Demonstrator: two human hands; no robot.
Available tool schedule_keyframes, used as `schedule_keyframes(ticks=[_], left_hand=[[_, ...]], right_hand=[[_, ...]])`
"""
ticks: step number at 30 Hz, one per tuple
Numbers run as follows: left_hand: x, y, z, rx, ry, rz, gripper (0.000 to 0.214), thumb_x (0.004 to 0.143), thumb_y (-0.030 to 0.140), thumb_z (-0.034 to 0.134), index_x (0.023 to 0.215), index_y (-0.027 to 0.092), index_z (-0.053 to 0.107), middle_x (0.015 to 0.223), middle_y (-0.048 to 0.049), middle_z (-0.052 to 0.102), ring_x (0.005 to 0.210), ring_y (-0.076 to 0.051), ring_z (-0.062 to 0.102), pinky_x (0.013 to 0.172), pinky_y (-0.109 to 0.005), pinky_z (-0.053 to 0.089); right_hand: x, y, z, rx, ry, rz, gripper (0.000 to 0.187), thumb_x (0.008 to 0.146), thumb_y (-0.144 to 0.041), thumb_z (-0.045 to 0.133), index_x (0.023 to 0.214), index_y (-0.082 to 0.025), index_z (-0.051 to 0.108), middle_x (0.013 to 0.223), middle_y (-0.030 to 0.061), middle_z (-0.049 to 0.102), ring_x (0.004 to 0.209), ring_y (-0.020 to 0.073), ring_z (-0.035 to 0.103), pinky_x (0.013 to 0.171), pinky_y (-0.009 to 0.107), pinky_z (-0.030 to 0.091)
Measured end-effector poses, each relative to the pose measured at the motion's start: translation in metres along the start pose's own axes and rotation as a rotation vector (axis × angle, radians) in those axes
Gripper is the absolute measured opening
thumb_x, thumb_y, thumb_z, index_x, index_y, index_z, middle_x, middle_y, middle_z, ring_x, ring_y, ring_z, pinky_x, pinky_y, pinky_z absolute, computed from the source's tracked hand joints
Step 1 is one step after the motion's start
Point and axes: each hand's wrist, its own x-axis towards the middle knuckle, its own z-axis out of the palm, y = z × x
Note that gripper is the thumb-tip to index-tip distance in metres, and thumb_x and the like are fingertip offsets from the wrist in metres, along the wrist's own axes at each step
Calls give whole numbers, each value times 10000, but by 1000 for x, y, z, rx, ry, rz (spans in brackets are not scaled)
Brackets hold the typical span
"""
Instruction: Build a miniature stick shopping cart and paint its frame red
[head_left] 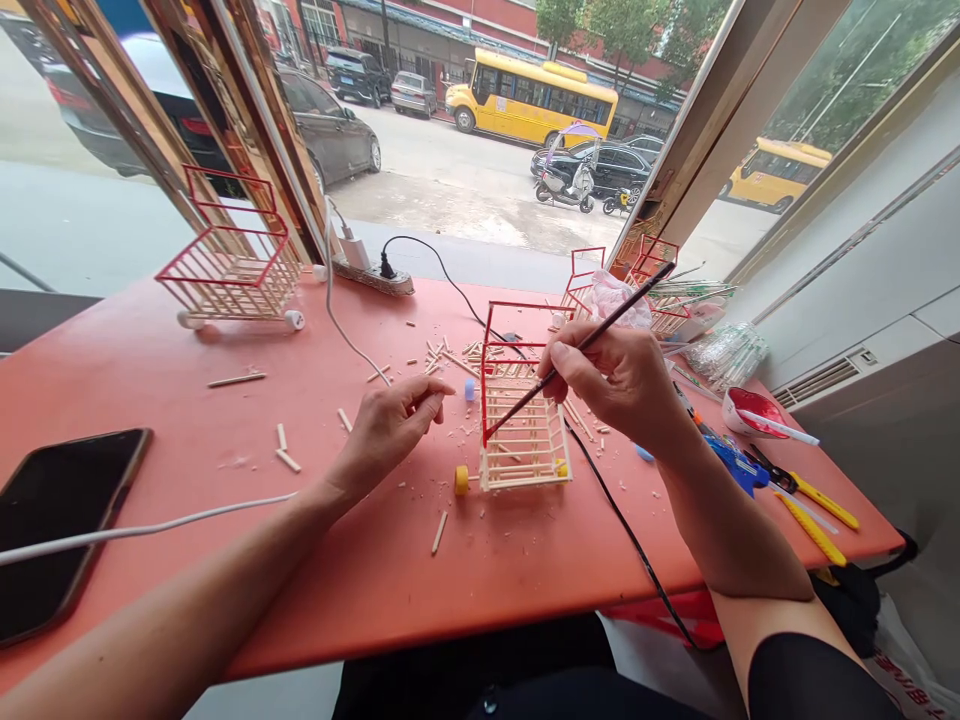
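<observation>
A small shopping cart model (525, 470) made of thin wooden sticks stands on the table in front of me, its handle frame and part of its left rim red. Yellow wheels show at its lower corners. My right hand (611, 385) is closed around a thin dark paintbrush (622, 312), whose tip touches the left rim where the red ends. Left of the cart, apart from it, my left hand (401, 425) rests with its fingers curled and thumb against them. I see nothing in that hand.
Another cart with a red rim (232, 270) stands at the back left. Stick offcuts (450, 358) lie scattered. At right are a red paint bowl (754, 412), a blue glue gun (739, 465) and yellow-handled pliers (821, 500). A phone (64, 520) and cables (622, 520) lie on the table.
</observation>
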Motion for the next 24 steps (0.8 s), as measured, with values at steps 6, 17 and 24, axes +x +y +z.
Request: schedule_keyframes(ticks=[6, 17, 24], left_hand=[[-1, 0, 0, -2, 1, 0, 298, 890, 356, 588, 973, 203, 830, 646, 26, 701, 531, -127, 582, 583, -254, 471], [0, 1, 0, 1, -5, 5, 272, 897, 346, 597, 965, 213, 824, 649, 23, 707, 533, -128, 584, 584, -252, 477], [0, 1, -1, -4, -7, -2, 273, 902, 347, 594, 967, 213, 823, 649, 17, 716, 529, -131, 585, 574, -249, 479]], right_hand=[[1, -1, -1, -33, -14, -17, 236, 976, -223, 589, 769, -190, 699, 684, 5, 739, 622, 119, 710, 591, 272, 537], [3, 2, -1, -74, 57, -10, 250, 978, -265, 603, 760, -198, 705, 704, 17, 748, 647, 132, 707, 608, 286, 552], [4, 9, 1, -93, 125, -41, 271, 1024, -300, 587, 795, -207, 699, 718, 10, 760, 644, 132, 712, 634, 293, 577]])
